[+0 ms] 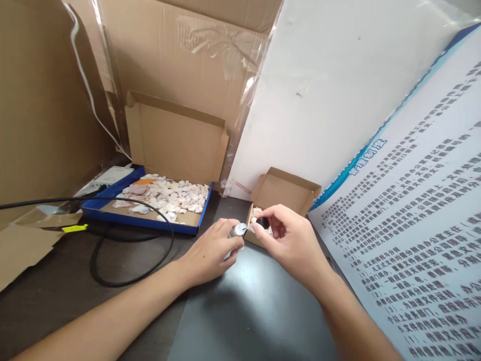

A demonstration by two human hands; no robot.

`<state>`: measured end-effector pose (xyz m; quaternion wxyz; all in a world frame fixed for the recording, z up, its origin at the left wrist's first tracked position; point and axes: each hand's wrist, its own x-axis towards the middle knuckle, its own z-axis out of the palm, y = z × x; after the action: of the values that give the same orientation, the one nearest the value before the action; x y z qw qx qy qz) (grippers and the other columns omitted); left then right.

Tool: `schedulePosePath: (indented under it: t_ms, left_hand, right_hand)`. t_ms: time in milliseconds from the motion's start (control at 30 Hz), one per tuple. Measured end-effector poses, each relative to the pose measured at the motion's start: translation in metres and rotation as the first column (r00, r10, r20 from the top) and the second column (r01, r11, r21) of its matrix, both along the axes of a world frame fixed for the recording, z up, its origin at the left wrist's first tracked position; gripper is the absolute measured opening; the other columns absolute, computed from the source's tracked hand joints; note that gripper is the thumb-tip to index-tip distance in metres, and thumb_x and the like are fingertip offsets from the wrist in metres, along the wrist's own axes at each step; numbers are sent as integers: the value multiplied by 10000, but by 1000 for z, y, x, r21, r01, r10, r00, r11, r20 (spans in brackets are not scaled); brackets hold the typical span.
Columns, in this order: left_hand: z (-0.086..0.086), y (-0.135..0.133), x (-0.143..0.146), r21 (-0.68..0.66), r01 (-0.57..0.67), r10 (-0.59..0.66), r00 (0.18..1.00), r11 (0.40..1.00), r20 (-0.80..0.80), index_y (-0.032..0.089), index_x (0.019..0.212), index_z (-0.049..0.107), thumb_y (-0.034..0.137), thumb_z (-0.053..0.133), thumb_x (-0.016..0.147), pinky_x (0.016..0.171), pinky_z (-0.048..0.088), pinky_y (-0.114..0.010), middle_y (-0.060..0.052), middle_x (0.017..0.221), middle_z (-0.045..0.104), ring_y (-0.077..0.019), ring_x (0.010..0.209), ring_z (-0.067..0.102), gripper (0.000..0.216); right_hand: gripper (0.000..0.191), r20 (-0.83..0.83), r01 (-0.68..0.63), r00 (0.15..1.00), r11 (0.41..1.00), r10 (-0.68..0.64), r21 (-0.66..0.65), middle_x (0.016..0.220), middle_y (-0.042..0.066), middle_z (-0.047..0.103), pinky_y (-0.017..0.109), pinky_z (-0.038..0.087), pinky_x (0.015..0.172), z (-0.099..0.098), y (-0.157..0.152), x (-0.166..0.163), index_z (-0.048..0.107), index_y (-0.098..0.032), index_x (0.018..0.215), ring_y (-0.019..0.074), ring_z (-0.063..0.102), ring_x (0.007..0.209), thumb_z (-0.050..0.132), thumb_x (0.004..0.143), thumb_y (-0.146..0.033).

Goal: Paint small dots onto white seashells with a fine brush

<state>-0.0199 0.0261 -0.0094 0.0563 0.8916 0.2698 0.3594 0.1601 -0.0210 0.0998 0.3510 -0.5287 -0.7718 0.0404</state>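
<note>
My left hand [216, 250] is closed around a small clear bottle [237, 230], tilted with its mouth toward the right. Between the thumb and fingers of my right hand [289, 240] is a black cap [264, 222]. A thin dark tip shows at the bottle's mouth, on the side facing the cap; whether it is joined to the cap I cannot tell. Just behind my right hand stands a small cardboard box [287, 190] of pale shells [256, 212], partly hidden by the fingers. Farther left, many white shells [176, 195] lie in a larger blue-sided box [141, 222].
A black cable [171, 240] loops across the dark table at left, beside a yellow tag [75, 228]. Cardboard panels [180, 55] and a white board [319, 75] close off the back. A printed poster [413, 210] leans along the right side. A grey mat [255, 311] lies under my forearms.
</note>
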Motion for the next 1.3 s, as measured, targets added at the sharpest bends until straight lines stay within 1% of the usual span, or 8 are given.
schedulePosePath:
  t_ms: [167,400,500,633,767,933,1133,1300]
  left_hand:
    - [4,-7,2,159,2,-2,1000,987,-2,185,920,618,78,509,877,937,478,-405,-121,1232,529,-253,1090,510,159]
    - [5,-10,2,222,2,2,1000,975,-18,186,956,642,78,511,883,939,497,-400,-124,1228,541,-250,1089,522,185]
    - [6,-11,2,217,1,5,1000,976,-28,187,990,656,73,514,876,941,502,-403,-127,1234,548,-253,1100,523,215]
    - [7,-12,2,192,0,13,998,981,-66,192,1001,660,81,508,873,944,504,-401,-128,1245,553,-254,1106,524,228]
    - [5,-13,2,181,-1,18,996,983,-93,193,967,657,78,501,866,928,507,-405,-129,1240,558,-258,1096,528,218]
    - [0,-11,4,162,12,2,996,987,-87,195,945,634,56,514,841,912,507,-399,-124,1239,550,-256,1089,528,211]
    - [4,-13,5,131,-6,23,991,991,-129,188,909,625,53,503,848,887,508,-390,-121,1204,558,-254,1059,533,191]
    - [6,-14,5,90,-3,16,990,996,-137,181,885,612,45,495,849,862,503,-381,-115,1170,566,-246,1030,533,183]
  right_hand:
    - [53,22,-21,1000,998,20,55,688,-29,558,243,414,550,11,-20,7,674,-200,886,107,499,584,667,837,-221]
    - [77,20,-67,998,993,65,93,701,-33,568,228,417,549,17,-24,12,682,-197,897,93,501,587,684,822,-179]
    - [84,29,-86,996,992,83,91,704,-28,564,229,420,550,16,-23,12,683,-196,905,98,502,592,680,825,-170]
    - [60,32,-93,995,994,92,51,701,-17,564,240,430,545,13,-21,13,687,-206,895,111,506,590,682,836,-205]
    - [61,19,-89,996,996,89,-1,714,-5,577,253,441,550,11,-21,13,699,-213,907,122,514,596,674,855,-233]
    - [92,-9,-110,994,992,110,-59,745,-2,577,250,450,562,8,-20,15,712,-212,953,122,532,625,662,881,-240]
    - [134,-49,-101,994,991,97,-87,784,5,591,258,460,585,5,-15,19,707,-209,1012,126,543,641,637,910,-261]
    - [152,-72,-97,993,991,91,-97,794,15,607,266,469,587,5,-12,21,710,-207,1026,132,549,639,624,920,-275]
